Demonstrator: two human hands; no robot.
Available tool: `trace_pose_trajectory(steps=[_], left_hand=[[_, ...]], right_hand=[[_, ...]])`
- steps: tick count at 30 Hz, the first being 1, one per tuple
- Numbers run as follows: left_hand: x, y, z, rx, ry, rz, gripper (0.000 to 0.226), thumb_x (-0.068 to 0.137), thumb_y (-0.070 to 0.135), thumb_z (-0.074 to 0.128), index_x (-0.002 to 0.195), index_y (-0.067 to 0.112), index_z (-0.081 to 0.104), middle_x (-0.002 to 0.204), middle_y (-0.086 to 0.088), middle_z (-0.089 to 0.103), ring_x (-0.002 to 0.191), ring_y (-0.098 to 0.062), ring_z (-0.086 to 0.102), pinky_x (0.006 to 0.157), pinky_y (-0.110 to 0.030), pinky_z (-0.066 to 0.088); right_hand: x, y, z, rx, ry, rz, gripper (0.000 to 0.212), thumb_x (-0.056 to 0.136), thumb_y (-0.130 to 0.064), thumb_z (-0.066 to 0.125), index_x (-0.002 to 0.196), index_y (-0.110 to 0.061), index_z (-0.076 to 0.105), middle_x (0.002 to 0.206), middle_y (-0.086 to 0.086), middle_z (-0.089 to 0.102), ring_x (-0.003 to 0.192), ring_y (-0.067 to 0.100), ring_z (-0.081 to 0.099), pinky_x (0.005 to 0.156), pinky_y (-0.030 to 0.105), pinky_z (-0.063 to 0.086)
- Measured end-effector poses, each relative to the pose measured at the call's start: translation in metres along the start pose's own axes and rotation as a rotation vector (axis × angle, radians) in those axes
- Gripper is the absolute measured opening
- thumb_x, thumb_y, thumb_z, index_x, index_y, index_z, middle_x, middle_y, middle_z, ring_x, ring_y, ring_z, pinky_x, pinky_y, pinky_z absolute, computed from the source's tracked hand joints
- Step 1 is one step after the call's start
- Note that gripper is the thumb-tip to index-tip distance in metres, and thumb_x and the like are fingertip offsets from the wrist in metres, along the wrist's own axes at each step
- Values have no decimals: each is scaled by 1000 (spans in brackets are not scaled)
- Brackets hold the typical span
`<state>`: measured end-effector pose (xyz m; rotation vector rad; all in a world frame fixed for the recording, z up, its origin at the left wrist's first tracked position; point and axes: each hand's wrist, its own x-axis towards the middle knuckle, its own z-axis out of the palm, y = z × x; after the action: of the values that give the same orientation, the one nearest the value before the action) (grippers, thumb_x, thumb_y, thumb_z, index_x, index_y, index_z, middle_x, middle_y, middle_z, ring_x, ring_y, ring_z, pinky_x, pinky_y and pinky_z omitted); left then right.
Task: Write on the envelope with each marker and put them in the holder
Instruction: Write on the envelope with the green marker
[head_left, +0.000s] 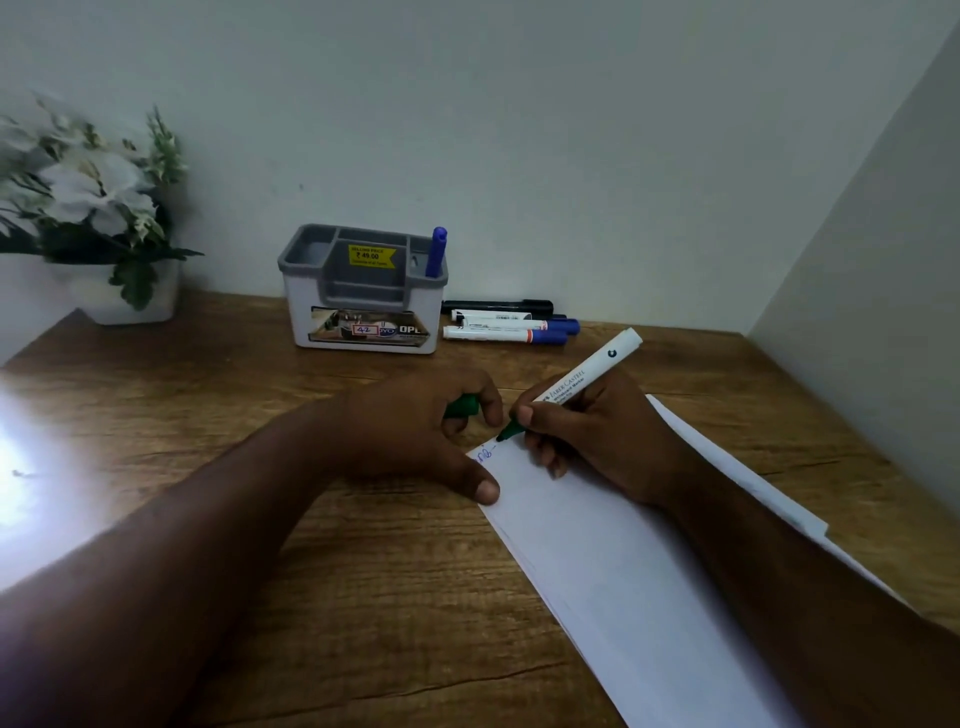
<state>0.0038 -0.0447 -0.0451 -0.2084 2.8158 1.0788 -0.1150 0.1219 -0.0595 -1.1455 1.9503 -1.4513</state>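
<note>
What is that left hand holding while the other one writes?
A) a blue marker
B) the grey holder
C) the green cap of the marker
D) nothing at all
C: the left hand has its fingers curled round a green cap, its thumb pressing on the envelope, while the right hand writes with the uncapped green marker.
</note>
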Motion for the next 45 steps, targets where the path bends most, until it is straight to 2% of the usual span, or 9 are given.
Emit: trace_pose_trajectory(steps=[9,20,24,28,32,36,45], left_hand=[[1,-1,-3,-12,-6,-9,59,62,44,84,109,44,48,105,22,48,92,-1,49,65,-18,41],[-1,2,-2,5,-10,-10,53,64,43,83,106,41,50,97,16,51,83,-4,49,57,-17,37],[-1,1,-2,13,-18,-12,52,65,44,82,105,43,49,99,18,51,86,-5,50,59,-19,38],[0,3,-2,19,-31,-23,53,66,43,81,108,42,48,98,20,49,86,-4,49,59,-18,38],[-1,3,-3,17,-30,-16,54,66,44,81,108,41,48,99,17,52,86,-6,50,59,-18,39],[0,1,-2,21,-33,-13,55,65,45,81,108,42,48,106,15,52,93,-8,51,68,-22,46],[2,1,-3,48,-34,-19,55,65,46,81,109,43,46,102,17,52,89,-7,51,63,-20,43]], right_hand=[[0,-1,0,-40,-62,38,6,85,-11,70,83,-6,73,61,3,68,51,12,62,47,21,50],[1,1,0,-67,9,19,11,85,-12,71,81,-2,71,56,4,66,47,15,59,45,25,49],[-1,0,-1,-78,35,40,13,84,-11,71,81,1,71,59,10,66,46,16,59,43,24,48],[-1,0,0,-26,87,27,13,84,-8,71,80,5,69,54,8,63,45,18,58,41,24,48],[-1,-1,0,-52,68,57,16,84,-11,71,84,5,69,57,8,64,46,16,58,43,24,48],[-1,-2,0,-53,98,70,18,84,-10,72,84,8,68,59,12,65,44,16,58,43,26,49],[-2,-3,2,-90,173,52,17,84,-11,71,82,6,67,55,10,63,38,13,54,39,25,47]])
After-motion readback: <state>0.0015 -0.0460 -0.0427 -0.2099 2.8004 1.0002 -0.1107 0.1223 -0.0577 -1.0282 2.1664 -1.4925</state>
